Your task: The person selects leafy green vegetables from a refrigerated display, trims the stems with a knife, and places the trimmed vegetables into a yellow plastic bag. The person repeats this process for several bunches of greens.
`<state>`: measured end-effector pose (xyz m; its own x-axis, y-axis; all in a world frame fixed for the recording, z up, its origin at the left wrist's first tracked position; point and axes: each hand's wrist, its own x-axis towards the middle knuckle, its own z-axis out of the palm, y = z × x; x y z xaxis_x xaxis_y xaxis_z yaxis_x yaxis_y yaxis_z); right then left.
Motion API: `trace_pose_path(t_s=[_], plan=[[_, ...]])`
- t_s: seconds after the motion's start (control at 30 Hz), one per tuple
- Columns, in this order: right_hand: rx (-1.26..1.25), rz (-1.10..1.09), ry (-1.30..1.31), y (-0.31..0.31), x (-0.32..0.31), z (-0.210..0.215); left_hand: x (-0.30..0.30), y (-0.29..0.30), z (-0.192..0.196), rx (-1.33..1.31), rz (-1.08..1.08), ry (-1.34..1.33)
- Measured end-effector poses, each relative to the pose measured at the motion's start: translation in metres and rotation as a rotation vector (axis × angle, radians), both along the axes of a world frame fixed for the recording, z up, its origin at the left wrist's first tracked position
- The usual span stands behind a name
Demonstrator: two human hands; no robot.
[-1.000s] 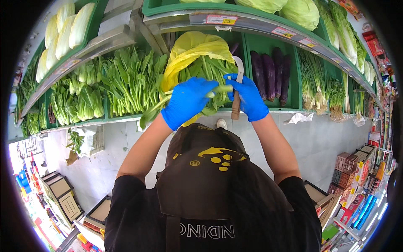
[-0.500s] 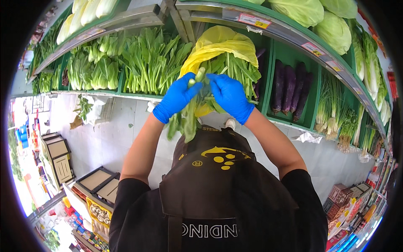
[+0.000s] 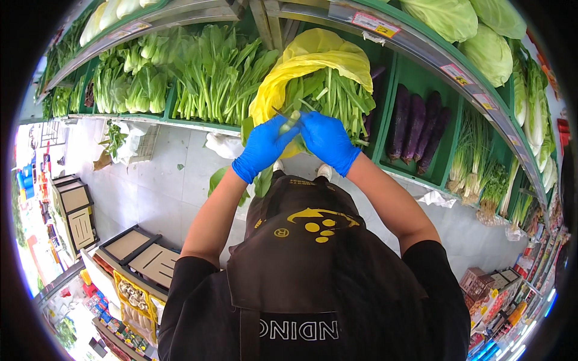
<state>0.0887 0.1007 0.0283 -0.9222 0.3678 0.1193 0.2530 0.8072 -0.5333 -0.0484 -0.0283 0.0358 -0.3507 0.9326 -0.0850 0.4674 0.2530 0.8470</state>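
Greens (image 3: pixel 288 123) at frame centre, lifted higher than a moment ago, stay gripped by left hand (image 3: pixel 263 147) and right hand (image 3: pixel 328 141), the knife gone from view.

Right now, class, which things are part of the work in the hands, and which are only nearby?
In hand:
left hand
right hand
green stalk held between them
leafy greens
yellow bag

Just nearby:
purple eggplants
cabbages
spring onions
flat boxes

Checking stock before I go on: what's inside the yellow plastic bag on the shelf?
The yellow plastic bag holds long green leafy stalks, spilling from its open front. Its back and bottom are hidden by the plastic and both gloved hands.
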Motion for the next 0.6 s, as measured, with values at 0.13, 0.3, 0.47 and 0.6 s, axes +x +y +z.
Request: trace_pose_path(t_s=[0.13, 0.3, 0.47, 0.6], plan=[[-0.011, 0.007, 0.024, 0.019, 0.009, -0.034, 0.004, -0.003, -0.009, 0.161, 0.062, -0.086], [-0.046, -0.225, 0.028, 0.040, 0.049, -0.092, -0.009, 0.001, -0.001, 0.162, 0.055, -0.197], [-0.183, -0.577, 0.215, 0.047, 0.068, -0.092, -0.037, -0.024, 0.010, 0.207, 0.207, -0.503], [-0.166, -0.642, 0.180, 0.037, 0.092, -0.093, -0.066, -0.050, 0.044, 0.310, 0.288, -0.523]])
